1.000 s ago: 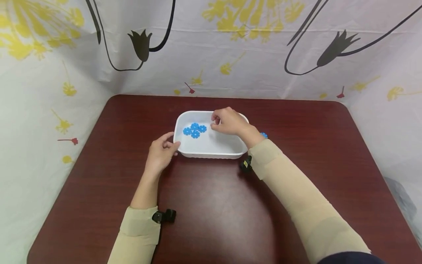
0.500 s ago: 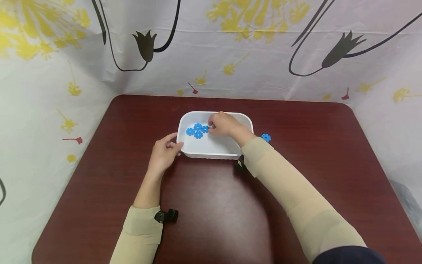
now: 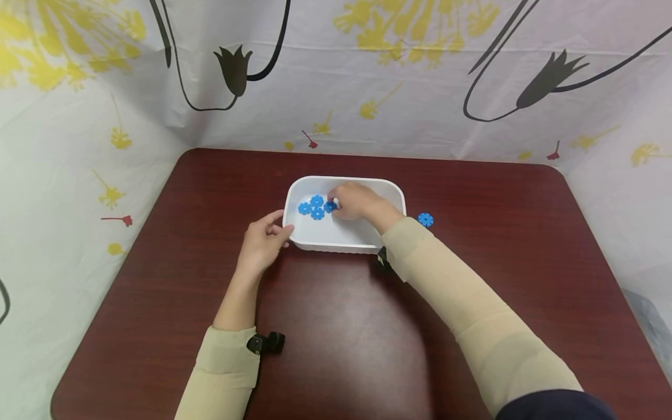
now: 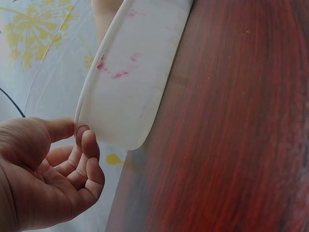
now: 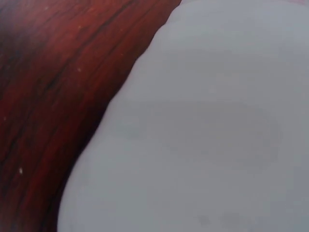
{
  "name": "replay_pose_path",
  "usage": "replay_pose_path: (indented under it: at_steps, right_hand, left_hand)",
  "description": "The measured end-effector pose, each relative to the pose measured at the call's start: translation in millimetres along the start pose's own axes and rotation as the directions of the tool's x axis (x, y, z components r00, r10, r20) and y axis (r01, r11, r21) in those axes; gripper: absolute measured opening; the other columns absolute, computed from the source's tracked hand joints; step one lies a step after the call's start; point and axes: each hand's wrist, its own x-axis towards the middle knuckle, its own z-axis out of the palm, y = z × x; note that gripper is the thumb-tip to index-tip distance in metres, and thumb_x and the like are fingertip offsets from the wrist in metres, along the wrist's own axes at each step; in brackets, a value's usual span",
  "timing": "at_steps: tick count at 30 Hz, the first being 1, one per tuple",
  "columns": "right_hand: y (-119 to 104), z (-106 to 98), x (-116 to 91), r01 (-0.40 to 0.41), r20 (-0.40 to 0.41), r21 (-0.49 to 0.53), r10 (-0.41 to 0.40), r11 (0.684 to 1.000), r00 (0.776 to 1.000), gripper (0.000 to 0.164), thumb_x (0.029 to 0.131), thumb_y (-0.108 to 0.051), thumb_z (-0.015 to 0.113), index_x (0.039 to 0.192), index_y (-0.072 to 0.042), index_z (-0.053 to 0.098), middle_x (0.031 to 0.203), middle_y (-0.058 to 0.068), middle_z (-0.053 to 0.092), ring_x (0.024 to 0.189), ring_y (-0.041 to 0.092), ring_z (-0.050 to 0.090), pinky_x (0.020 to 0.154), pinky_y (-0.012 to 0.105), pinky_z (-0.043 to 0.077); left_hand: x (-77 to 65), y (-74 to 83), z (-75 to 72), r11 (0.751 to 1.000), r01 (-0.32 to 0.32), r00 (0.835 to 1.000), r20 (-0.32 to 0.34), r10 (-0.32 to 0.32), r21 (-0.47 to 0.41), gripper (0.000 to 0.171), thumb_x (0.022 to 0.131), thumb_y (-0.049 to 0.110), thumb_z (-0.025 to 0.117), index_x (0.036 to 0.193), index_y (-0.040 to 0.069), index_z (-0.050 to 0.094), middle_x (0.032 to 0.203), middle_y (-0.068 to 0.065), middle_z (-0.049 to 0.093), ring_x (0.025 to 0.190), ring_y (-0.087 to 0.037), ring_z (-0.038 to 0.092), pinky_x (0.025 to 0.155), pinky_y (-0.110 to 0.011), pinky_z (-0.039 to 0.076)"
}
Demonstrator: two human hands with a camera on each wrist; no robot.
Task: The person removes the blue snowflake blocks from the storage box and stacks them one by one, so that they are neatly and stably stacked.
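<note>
My left hand (image 3: 259, 245) grips the left end of a white plastic tray (image 3: 336, 248), thumb at its rim. In the left wrist view the left hand (image 4: 58, 169) has its fingers curled against the tray wall (image 4: 125, 96), which bears pink smudges. Inside the tray, my right hand (image 3: 359, 201) reaches down with curled fingers and pinches the right edge of a blue notched disc (image 3: 329, 207). Close beside it lie several more such discs (image 3: 304, 208). The right wrist view holds only the tray's outer wall (image 5: 193, 121), with that hand hidden.
Another blue notched disc (image 3: 426, 220) lies on the dark red wooden table (image 3: 499, 245), just right of the tray. A white patterned cloth (image 3: 409, 105) hangs behind the table and along its sides.
My right hand has moved left and down onto the rightmost disc in the tray. The disc on the table, earlier partly behind the right arm, now shows fully. The left hand keeps its grip.
</note>
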Motion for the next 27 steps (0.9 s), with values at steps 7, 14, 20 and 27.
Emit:
replay_pose_path:
  at_steps: [7,14,20,27]
  right_hand:
    - [0.3,-2.3,-3.3,0.024,-0.002,0.017,-0.024,1.0,1.0,0.033,0.086,-0.02,0.078,0.116,-0.008,0.071,0.09,0.007,0.065,0.089,0.023,0.056,0.088,0.038,0.046]
    - [-0.5,2.2,-0.3,0.079,0.001,0.002,-0.079,0.997,0.997,0.03,0.085,-0.02,0.079,0.112,-0.008,0.073,0.099,0.006,0.066,0.094,0.022,0.055,0.092,0.036,0.046]
    - [-1.0,2.0,-0.9,0.005,0.008,-0.006,-0.005,1.0,1.0,0.034,0.083,-0.023,0.081,0.109,-0.004,0.071,0.099,0.005,0.066,0.094,0.022,0.055,0.092,0.036,0.046]
    - [-1.8,3.3,-0.9,-0.04,0.017,0.018,0.039,0.999,0.999,0.034,0.081,-0.027,0.084,0.103,-0.005,0.071,0.098,0.006,0.067,0.094,0.022,0.056,0.092,0.037,0.047]
  left_hand:
    - [0.0,1.4,-0.2,1.0,-0.003,1.0,-0.004,0.003,0.012,0.048,0.097,0.019,0.07,0.142,0.006,0.057,0.082,-0.015,0.068,0.078,-0.034,0.068,0.058,-0.027,0.047]
    - [-0.4,1.6,0.1,1.0,0.007,1.0,-0.001,-0.007,0.009,0.049,0.097,0.019,0.07,0.143,0.007,0.057,0.083,-0.015,0.069,0.08,-0.035,0.068,0.057,-0.026,0.046]
    - [-0.4,1.6,0.0,1.0,0.004,1.0,-0.001,-0.004,0.006,0.049,0.097,0.019,0.07,0.143,0.007,0.056,0.083,-0.015,0.069,0.079,-0.034,0.068,0.058,-0.026,0.046]
    - [-0.6,1.4,-0.2,1.0,0.005,1.0,-0.001,-0.005,0.009,0.049,0.097,0.019,0.07,0.143,0.007,0.057,0.083,-0.015,0.069,0.079,-0.034,0.068,0.058,-0.027,0.046]
